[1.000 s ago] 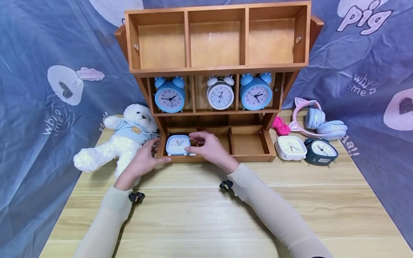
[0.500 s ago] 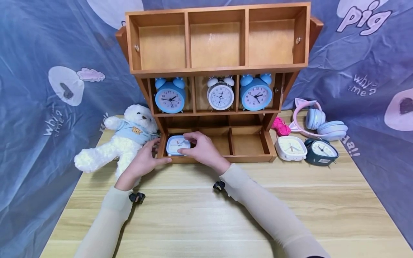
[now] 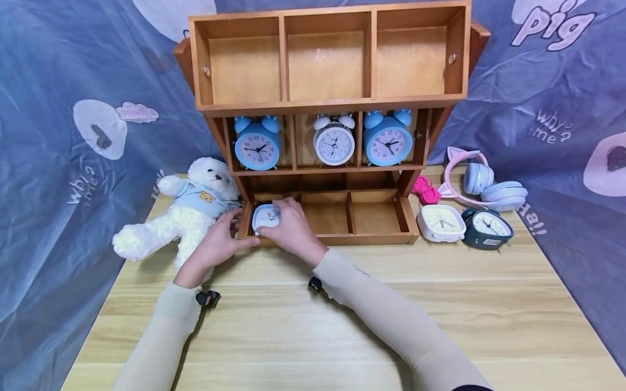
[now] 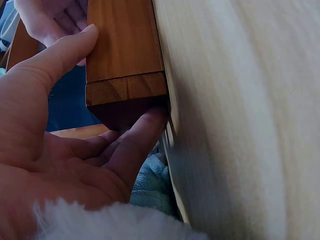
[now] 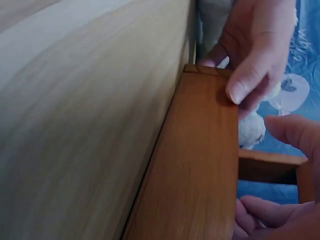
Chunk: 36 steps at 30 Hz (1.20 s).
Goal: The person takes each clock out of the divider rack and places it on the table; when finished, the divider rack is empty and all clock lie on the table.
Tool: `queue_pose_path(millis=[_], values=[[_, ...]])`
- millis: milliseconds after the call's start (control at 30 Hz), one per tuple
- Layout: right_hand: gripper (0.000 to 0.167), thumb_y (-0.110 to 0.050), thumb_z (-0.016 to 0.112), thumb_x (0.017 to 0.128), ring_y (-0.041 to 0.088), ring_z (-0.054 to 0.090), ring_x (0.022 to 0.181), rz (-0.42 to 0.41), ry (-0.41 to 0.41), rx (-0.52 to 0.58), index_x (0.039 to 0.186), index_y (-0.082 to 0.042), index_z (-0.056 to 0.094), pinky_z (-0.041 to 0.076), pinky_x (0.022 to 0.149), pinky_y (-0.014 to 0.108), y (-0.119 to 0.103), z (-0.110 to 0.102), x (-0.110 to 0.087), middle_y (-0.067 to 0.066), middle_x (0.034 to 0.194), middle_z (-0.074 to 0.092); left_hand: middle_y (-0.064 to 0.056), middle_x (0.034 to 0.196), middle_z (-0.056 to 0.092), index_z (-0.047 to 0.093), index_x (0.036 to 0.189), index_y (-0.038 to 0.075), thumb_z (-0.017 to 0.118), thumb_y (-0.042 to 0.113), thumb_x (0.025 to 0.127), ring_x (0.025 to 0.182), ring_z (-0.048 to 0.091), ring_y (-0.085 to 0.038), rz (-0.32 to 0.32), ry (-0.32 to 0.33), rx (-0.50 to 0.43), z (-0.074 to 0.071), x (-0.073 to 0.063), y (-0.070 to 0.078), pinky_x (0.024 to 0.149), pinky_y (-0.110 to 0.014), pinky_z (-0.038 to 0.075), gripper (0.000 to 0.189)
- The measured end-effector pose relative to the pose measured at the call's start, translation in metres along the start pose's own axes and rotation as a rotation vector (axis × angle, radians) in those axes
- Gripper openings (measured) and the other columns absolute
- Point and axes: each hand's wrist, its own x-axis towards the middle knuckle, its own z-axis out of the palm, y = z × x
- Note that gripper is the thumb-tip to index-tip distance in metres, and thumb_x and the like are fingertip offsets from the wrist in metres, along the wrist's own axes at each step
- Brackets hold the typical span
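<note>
The light blue clock (image 3: 264, 215) was seated in the left compartment of the bottom tier of the wooden shelf (image 3: 362, 239), near that tier's left end. The shelf's front corner was gripped by the left hand (image 3: 220, 241), its thumb laid on the front board and its fingers set at the end, presumably so that the frame would be kept steady. The clock was partly covered by the right hand (image 3: 292, 225), whose fingers were placed at its far edge and whose thumb was at its near edge, as if it were being squared up; whether it was firmly grasped could not be told. In the middle tier, a white twin-bell clock (image 3: 335, 145) was stood between two blue bell clocks (image 3: 257, 151), apparently one to a compartment for display. In the left wrist view, a finger was shown tucked against the board's end, close to the table (image 3: 283, 326), a contact hidden from the head view. In the right wrist view, the left thumb was plainly seen on the front board, but the light blue clock could not be made out; its placement was revealed by the head view.
</note>
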Motion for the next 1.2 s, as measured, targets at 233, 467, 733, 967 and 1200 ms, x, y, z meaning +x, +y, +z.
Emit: queue_pose_path(millis=[233,467,733,967,1200], values=[[0.089,-0.037,0.096,0.087,0.036,0.059,0.140,-0.010,0.053,-0.124,0.157,0.002,0.058,0.049,0.124,0.050,-0.005,0.014,0.006,0.019,0.152,0.062,-0.035,0.165,0.048,0.029,0.173,-0.004,0.090,0.033,0.097,0.145,0.058,-0.053,0.011,0.005,0.002,-0.001,0.001,0.001,0.117,-0.066,0.053,0.104],[0.094,-0.048,0.096,0.086,0.034,0.059,0.141,0.003,0.091,-0.251,0.156,0.003,0.058,0.049,0.125,0.047,-0.007,0.021,0.010,0.018,0.153,0.061,-0.034,0.163,0.050,0.031,0.173,-0.004,0.092,0.035,0.096,0.143,0.060,-0.052,0.017,0.015,0.005,-0.002,0.000,0.002,0.116,-0.065,0.054,0.106],[0.102,-0.056,0.092,0.088,0.036,0.056,0.143,0.048,0.069,-0.340,0.160,0.005,0.053,0.050,0.123,0.049,-0.012,0.025,0.011,0.019,0.157,0.057,-0.036,0.162,0.050,0.032,0.171,-0.008,0.092,0.029,0.095,0.141,0.061,-0.052,0.044,0.023,-0.007,0.000,0.002,-0.002,0.118,-0.065,0.052,0.104],[0.098,-0.057,0.091,0.087,0.037,0.055,0.139,0.079,0.061,-0.368,0.155,0.005,0.055,0.050,0.122,0.049,-0.016,0.027,0.013,0.019,0.152,0.058,-0.036,0.159,0.052,0.034,0.169,-0.010,0.092,0.027,0.092,0.137,0.064,-0.052,0.067,0.044,-0.001,0.000,0.001,-0.001,0.115,-0.065,0.054,0.103],[0.099,-0.059,0.089,0.085,0.038,0.057,0.137,0.077,0.050,-0.335,0.151,0.007,0.057,0.051,0.119,0.049,-0.009,0.034,0.021,0.020,0.149,0.058,-0.037,0.161,0.051,0.033,0.169,-0.010,0.092,0.025,0.094,0.139,0.063,-0.053,0.060,0.039,-0.014,0.001,0.000,-0.001,0.118,-0.065,0.052,0.102]])
